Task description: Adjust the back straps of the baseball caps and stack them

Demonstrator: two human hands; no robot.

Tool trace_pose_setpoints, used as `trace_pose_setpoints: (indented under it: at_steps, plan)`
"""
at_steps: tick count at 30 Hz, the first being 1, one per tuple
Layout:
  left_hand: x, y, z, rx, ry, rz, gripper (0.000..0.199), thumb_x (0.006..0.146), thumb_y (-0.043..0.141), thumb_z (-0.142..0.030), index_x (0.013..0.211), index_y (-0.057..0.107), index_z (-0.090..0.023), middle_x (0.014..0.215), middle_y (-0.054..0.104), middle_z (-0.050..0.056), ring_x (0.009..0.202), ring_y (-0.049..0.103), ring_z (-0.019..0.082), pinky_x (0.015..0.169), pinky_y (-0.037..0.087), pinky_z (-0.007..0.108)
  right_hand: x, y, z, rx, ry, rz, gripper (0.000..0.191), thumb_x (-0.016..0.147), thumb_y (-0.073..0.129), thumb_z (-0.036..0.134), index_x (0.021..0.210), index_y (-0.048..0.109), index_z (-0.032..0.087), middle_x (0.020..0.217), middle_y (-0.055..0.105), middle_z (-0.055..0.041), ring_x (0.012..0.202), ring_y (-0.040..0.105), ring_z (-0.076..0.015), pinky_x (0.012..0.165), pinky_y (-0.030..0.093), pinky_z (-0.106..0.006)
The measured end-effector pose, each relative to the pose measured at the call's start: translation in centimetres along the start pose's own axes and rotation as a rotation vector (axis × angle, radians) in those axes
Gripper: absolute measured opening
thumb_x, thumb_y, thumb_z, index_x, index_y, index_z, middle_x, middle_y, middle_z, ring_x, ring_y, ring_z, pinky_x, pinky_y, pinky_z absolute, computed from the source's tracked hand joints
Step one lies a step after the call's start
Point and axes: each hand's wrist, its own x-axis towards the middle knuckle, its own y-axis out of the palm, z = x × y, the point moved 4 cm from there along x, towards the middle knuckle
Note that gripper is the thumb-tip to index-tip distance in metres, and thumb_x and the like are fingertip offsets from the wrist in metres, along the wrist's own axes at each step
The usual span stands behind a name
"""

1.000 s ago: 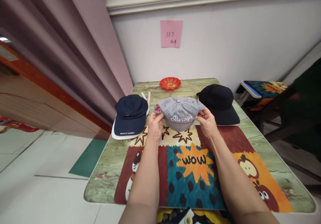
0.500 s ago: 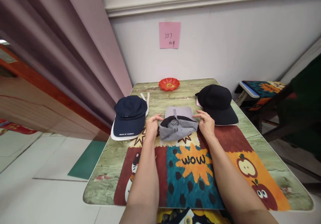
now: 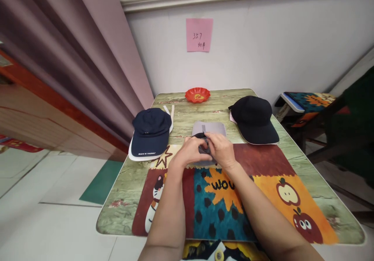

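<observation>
A grey cap (image 3: pixel 209 128) lies in the middle of the table, its brim toward the wall. My left hand (image 3: pixel 191 150) and my right hand (image 3: pixel 220 148) meet over its crown, fingers closed on the cap's fabric near the opening; they hide most of the crown. To the left, a navy cap (image 3: pixel 149 140) with white lettering rests on top of a white one. On the right sits a black cap (image 3: pixel 253 117), with a bit of pink showing beneath its left side.
Near the wall is a red scalloped dish (image 3: pixel 198 95). A colourful mat (image 3: pixel 269 159) covers the near part of the wooden-patterned table (image 3: pixel 117 210). A pink note (image 3: pixel 199 35) is on the wall; a dark chair stands at the right.
Both hands have moved inward from the two sides of the grey cap and now grip its crown. The crown looks gathered between them. The other caps stay put.
</observation>
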Motion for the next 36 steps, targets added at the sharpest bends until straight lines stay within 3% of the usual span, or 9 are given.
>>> trace_pose_setpoints:
  at_steps: [3, 7, 13, 16, 19, 23, 29, 32, 36]
  plan:
    - [0.0, 1.2, 1.1, 0.175, -0.123, 0.115, 0.029, 0.064, 0.087, -0.030, 0.089, 0.075, -0.022, 0.098, 0.078, 0.004, 0.106, 0.068, 0.032, 0.112, 0.034, 0.049, -0.5, 2.0, -0.4, -0.195, 0.073, 0.165, 0.039, 0.100, 0.048, 0.022, 0.137, 0.061, 0.017, 0.133, 0.069, -0.0125, 0.118, 0.065, -0.0256, 0.102, 0.048, -0.037]
    - [0.0, 1.1, 2.2, 0.109, -0.187, 0.056, 0.015, 0.073, 0.075, -0.018, 0.087, 0.075, -0.022, 0.094, 0.078, 0.003, 0.097, 0.070, 0.027, 0.101, 0.043, 0.042, -0.7, 2.8, -2.0, -0.296, 0.248, 0.248, 0.043, 0.097, 0.058, 0.032, 0.137, 0.060, 0.015, 0.127, 0.070, -0.0161, 0.115, 0.066, -0.0295, 0.099, 0.048, -0.039]
    - [0.5, 0.3, 2.4, -0.447, -0.163, -0.234, 0.012, 0.073, 0.072, -0.027, 0.080, 0.068, -0.018, 0.080, 0.072, 0.001, 0.075, 0.065, 0.018, 0.073, 0.048, 0.028, -0.1, 2.1, -3.8, -0.150, 0.419, 0.233, 0.040, 0.098, 0.057, 0.041, 0.131, 0.066, 0.022, 0.109, 0.075, -0.0067, 0.105, 0.068, -0.0252, 0.089, 0.048, -0.034]
    - [0.6, 0.4, 3.1, -0.798, -0.247, -0.362, 0.027, 0.067, 0.079, -0.034, 0.083, 0.066, -0.018, 0.081, 0.073, 0.002, 0.072, 0.066, 0.016, 0.070, 0.049, 0.026, -0.1, 1.9, -4.0, -0.129, 0.449, 0.262, 0.030, 0.098, 0.055, 0.041, 0.118, 0.073, 0.026, 0.104, 0.075, -0.0035, 0.098, 0.068, -0.0226, 0.082, 0.046, -0.032]
    - [0.7, 0.7, 3.5, -0.915, -0.281, -0.419, 0.035, 0.063, 0.083, -0.034, 0.090, 0.067, -0.018, 0.084, 0.075, 0.004, 0.076, 0.069, 0.018, 0.074, 0.052, 0.029, -0.2, 1.8, -3.3, -0.260, 0.370, 0.292, 0.028, 0.097, 0.058, 0.037, 0.115, 0.074, 0.024, 0.111, 0.074, -0.0075, 0.103, 0.066, -0.0245, 0.085, 0.044, -0.034]
    - [0.9, 0.3, 3.0, -0.679, -0.172, -0.492, 0.022, 0.073, 0.075, -0.029, 0.092, 0.070, -0.019, 0.092, 0.076, 0.007, 0.088, 0.070, 0.022, 0.086, 0.053, 0.037, -0.2, 2.2, -2.1, -0.449, 0.267, 0.336, 0.032, 0.098, 0.054, 0.032, 0.121, 0.072, 0.020, 0.117, 0.071, -0.0138, 0.109, 0.063, -0.0289, 0.092, 0.040, -0.040]
    - [0.3, -0.1, 0.7, 0.212, 0.006, -0.719, 0.011, 0.081, 0.063, -0.013, 0.082, 0.069, -0.023, 0.089, 0.075, 0.006, 0.101, 0.065, 0.028, 0.107, 0.039, 0.052, -0.4, 2.1, -2.4, -0.420, 0.312, 0.312, 0.028, 0.095, 0.049, 0.021, 0.105, 0.075, 0.020, 0.108, 0.073, -0.0127, 0.104, 0.065, -0.0281, 0.090, 0.039, -0.039]
    - [0.4, 0.3, 0.3, 0.225, 0.063, -0.696, 0.014, 0.086, 0.058, -0.013, 0.088, 0.068, -0.022, 0.089, 0.075, 0.008, 0.093, 0.067, 0.025, 0.092, 0.048, 0.042, -0.5, 1.4, -3.3, -0.229, 0.452, 0.151, 0.028, 0.095, 0.046, 0.025, 0.108, 0.070, 0.022, 0.103, 0.075, -0.0108, 0.093, 0.067, -0.0266, 0.084, 0.042, -0.037]
    - [0.8, 0.8, 0.7, -0.103, 0.057, -0.678, 0.017, 0.086, 0.055, -0.013, 0.096, 0.066, -0.022, 0.095, 0.075, 0.006, 0.089, 0.070, 0.019, 0.085, 0.052, 0.032, -0.4, 0.5, -4.9, 0.338, 0.586, -0.058, 0.027, 0.086, 0.049, 0.027, 0.110, 0.061, 0.022, 0.086, 0.074, -0.0046, 0.082, 0.067, -0.0240, 0.080, 0.047, -0.035]
